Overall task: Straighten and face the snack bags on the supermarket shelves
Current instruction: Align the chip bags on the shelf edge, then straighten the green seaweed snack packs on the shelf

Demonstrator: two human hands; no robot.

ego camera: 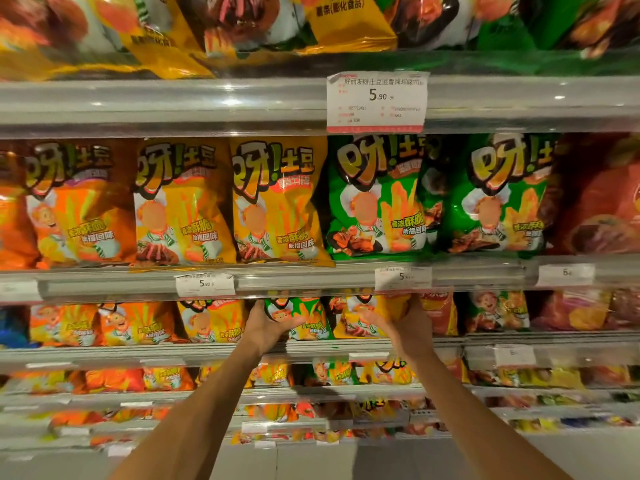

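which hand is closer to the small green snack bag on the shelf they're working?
Left. The left hand is on the green bag, fingers wrapped over its lower left front. The right hand is off to its right, on the neighbouring yellow bag.

Glossy foil bags (280, 202), clear-plastic shelf edge (173, 105)

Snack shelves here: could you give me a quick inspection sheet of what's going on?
Surface: tiered supermarket shelves with clear front rails.
Job's things: green snack bag and yellow snack bag on the third shelf down; the row above stands upright, faces forward.
Clutter: nothing seen.
Hands: left hand cups the green bag from its left; right hand lies against the yellow bag; grip on either unclear.
Cables: nothing seen.
Surroundings: price tags clipped to the rails; lower shelves blurred; pale floor below.
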